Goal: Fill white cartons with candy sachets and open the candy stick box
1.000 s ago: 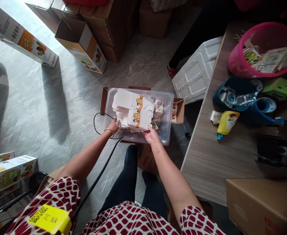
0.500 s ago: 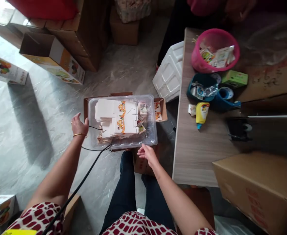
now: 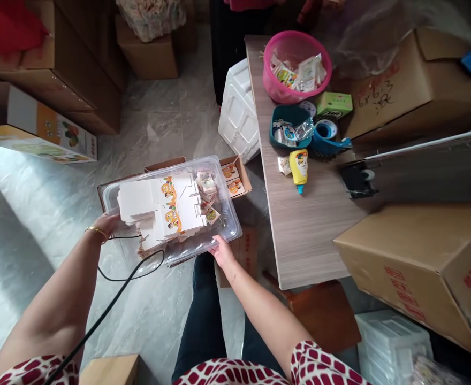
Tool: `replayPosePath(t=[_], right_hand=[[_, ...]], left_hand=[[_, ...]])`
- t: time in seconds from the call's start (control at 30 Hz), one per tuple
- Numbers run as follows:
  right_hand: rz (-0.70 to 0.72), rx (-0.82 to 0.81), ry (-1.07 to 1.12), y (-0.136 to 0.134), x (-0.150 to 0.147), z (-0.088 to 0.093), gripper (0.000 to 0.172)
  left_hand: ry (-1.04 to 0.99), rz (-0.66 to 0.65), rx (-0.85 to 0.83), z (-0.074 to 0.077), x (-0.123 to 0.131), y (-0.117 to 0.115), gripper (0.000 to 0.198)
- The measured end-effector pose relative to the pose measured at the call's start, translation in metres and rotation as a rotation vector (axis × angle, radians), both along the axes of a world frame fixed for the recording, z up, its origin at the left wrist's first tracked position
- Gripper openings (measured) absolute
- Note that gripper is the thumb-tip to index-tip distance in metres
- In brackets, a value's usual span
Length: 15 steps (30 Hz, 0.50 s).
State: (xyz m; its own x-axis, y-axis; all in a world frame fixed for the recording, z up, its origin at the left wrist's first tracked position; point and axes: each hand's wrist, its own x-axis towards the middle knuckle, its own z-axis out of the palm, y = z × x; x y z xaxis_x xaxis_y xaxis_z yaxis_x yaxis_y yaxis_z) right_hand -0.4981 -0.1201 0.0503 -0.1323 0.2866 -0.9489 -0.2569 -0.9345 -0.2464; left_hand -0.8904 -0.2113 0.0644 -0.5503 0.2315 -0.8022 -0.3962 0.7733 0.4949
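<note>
My left hand [image 3: 107, 224] grips the left end of a clear plastic tub [image 3: 235, 227], and my right hand [image 3: 221, 250] grips its near edge toward the right corner. Flat white printed cartons [image 3: 187, 200] lie stacked inside the tub, with small packets [image 3: 208, 184] at their right. The tub sits tilted over an open cardboard box [image 3: 247, 184], whose right end shows small printed boxes [image 3: 234, 186]. A black cable [image 3: 133, 274] runs across the tub's near left side. My fingers under the rim are partly hidden.
At the right stands a wooden table [image 3: 287, 235] with a pink basket [image 3: 273, 88], a teal basket [image 3: 278, 140], a tape dispenser [image 3: 327, 143] and a yellow bottle [image 3: 299, 167]. A brown stool [image 3: 324, 315] and large carton [image 3: 404, 267] are nearby. Another person [image 3: 235, 32] stands beyond.
Both hands, apart from the tub before, now hold its left end and near edge. The tub has turned slightly. The view has shifted right.
</note>
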Motion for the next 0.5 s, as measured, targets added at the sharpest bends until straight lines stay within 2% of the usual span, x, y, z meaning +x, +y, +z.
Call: replayPosePath(t=[0.13,0.23,0.37,0.5], right_hand=[[0.02,0.014,-0.03,0.001,0.019,0.011,0.024],[0.034,0.046,-0.032,-0.008,0.05,0.027,0.032],[0.049,0.077,-0.04,-0.041,0.109,0.052,0.041],[0.103,0.054,-0.046,-0.084,0.169,0.068,0.042]], left_hand=[[0.051,0.059,0.075,0.005,0.023,-0.026,0.03],[0.062,0.069,0.127,0.018,0.058,-0.057,0.042],[0.08,0.051,0.162,0.054,0.122,-0.103,0.052],[0.087,0.124,0.103,0.094,0.195,-0.158,0.056]])
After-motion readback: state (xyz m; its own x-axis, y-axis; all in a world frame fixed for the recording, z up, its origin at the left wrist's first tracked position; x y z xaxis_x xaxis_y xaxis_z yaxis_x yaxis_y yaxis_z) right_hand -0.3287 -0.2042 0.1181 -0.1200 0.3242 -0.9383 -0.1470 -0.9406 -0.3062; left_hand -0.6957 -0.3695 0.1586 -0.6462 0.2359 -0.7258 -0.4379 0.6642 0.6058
